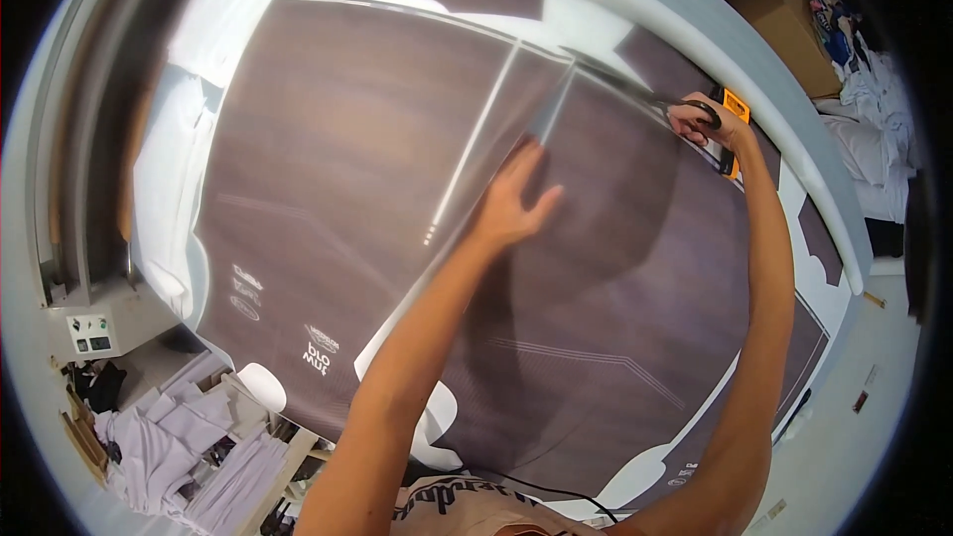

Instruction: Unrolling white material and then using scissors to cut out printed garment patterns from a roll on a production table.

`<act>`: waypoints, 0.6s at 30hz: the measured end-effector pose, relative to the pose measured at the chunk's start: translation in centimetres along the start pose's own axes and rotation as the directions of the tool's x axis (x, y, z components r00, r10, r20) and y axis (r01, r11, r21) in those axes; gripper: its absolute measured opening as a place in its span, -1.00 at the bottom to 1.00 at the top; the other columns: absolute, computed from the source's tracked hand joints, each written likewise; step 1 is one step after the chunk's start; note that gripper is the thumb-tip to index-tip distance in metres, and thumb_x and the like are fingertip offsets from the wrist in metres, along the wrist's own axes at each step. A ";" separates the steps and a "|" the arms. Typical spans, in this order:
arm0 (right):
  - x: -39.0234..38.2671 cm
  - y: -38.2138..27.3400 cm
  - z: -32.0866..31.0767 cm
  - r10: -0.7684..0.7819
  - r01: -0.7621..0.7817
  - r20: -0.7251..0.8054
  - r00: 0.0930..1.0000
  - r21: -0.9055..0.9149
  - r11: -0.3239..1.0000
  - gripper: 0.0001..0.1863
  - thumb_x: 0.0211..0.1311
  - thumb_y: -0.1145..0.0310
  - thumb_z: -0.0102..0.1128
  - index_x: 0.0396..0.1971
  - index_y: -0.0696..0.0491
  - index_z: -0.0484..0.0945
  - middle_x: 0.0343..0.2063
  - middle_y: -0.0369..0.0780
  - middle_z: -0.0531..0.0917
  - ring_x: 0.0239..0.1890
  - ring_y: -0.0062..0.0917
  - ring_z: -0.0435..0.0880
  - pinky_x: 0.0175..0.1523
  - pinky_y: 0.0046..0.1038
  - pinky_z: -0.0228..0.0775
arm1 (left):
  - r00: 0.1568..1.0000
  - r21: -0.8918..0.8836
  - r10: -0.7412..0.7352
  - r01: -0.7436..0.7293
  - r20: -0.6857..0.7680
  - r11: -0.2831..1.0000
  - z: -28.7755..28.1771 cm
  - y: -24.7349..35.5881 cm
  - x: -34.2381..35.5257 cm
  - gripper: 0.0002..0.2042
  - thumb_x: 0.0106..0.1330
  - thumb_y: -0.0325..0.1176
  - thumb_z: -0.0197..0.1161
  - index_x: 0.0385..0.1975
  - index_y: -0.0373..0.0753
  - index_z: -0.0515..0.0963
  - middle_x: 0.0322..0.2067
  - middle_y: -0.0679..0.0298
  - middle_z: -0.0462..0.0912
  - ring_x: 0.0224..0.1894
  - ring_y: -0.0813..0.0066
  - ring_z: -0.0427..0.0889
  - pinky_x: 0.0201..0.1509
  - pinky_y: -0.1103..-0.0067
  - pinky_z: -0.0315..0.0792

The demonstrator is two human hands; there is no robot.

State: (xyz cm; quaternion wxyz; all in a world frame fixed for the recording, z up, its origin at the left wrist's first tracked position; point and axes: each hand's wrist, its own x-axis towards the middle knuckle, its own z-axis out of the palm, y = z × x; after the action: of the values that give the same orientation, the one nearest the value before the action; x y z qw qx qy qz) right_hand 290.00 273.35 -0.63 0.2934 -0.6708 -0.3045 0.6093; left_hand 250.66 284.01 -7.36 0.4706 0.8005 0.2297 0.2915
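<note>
A large dark sheet [328,129], printed with white lines and pale panel shapes, covers the work surface; I cannot tell whether it is fabric or paper. My left hand [511,201] lies at a slit in the middle of the sheet, fingers stretched out and thumb apart. Beside its fingertips the slit's edge is smeared by motion. At the far right, my right hand [710,121] is closed round the black handles of a pair of scissors [707,109]. Their blades point left along the sheet's far edge, and the tips are hard to make out.
An orange and black object [735,104] lies under my right wrist. A white padded roll or rim [635,2] curves along the far side. A cardboard box [784,20] and white cloth [874,119] stand beyond. Grey machine rails [74,139] and piled pale fabric [179,447] are at left.
</note>
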 end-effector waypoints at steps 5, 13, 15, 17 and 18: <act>1.0 0.7 -1.6 0.011 -0.012 -0.013 1.000 -0.111 0.994 -0.58 0.24 0.10 0.38 -0.65 0.08 0.55 -0.79 -0.37 0.44 -0.79 -0.73 0.36 -0.67 -0.60 0.11 | 1.000 0.011 0.005 -0.005 0.005 1.000 0.3 0.2 0.4 -0.46 0.22 -0.24 0.39 0.17 -0.40 0.53 0.27 -0.07 0.51 0.44 -0.04 0.32 0.49 0.24 0.20; 1.9 0.6 -2.0 -0.011 0.012 0.010 1.000 -0.127 0.992 -0.58 0.26 0.16 0.35 -0.69 0.11 0.53 -0.77 -0.34 0.48 -0.80 -0.74 0.36 -0.67 -0.63 0.08 | 0.999 0.058 0.030 -0.031 0.016 0.998 0.6 -0.2 0.2 -0.43 0.20 -0.19 0.41 0.15 -0.40 0.54 0.26 -0.06 0.51 0.45 -0.04 0.31 0.49 0.23 0.19; 2.1 0.4 -1.7 -0.028 0.031 0.018 0.999 -0.146 0.989 -0.58 0.25 0.15 0.36 -0.69 0.11 0.53 -0.77 -0.34 0.47 -0.80 -0.74 0.36 -0.67 -0.63 0.07 | 1.000 0.046 0.024 -0.024 0.013 0.999 0.6 -0.2 0.2 -0.43 0.20 -0.18 0.42 0.15 -0.40 0.54 0.26 -0.07 0.51 0.45 -0.03 0.31 0.49 0.22 0.19; 2.1 -0.2 -1.2 -0.049 0.053 0.028 0.998 -0.164 0.985 -0.57 0.25 0.14 0.36 -0.69 0.11 0.53 -0.78 -0.35 0.46 -0.80 -0.74 0.36 -0.67 -0.63 0.07 | 0.999 0.062 0.037 -0.038 0.016 0.997 0.5 -0.4 0.2 -0.44 0.19 -0.18 0.42 0.14 -0.40 0.55 0.27 -0.08 0.50 0.44 -0.05 0.32 0.49 0.22 0.19; 1.9 -0.5 -1.3 -0.041 0.044 0.015 0.999 -0.220 0.974 -0.57 0.26 0.13 0.35 -0.69 0.11 0.53 -0.79 -0.35 0.45 -0.80 -0.75 0.35 -0.67 -0.64 0.06 | 0.999 0.062 0.037 -0.038 0.015 0.997 0.5 -0.2 0.3 -0.44 0.19 -0.18 0.42 0.14 -0.40 0.55 0.27 -0.08 0.50 0.44 -0.05 0.32 0.49 0.22 0.19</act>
State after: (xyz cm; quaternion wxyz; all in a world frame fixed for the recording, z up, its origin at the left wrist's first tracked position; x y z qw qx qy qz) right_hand 291.37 275.06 -1.35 0.2284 -0.6893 -0.3861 0.5689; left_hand 251.16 283.96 -7.65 0.4416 0.8208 0.2205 0.2875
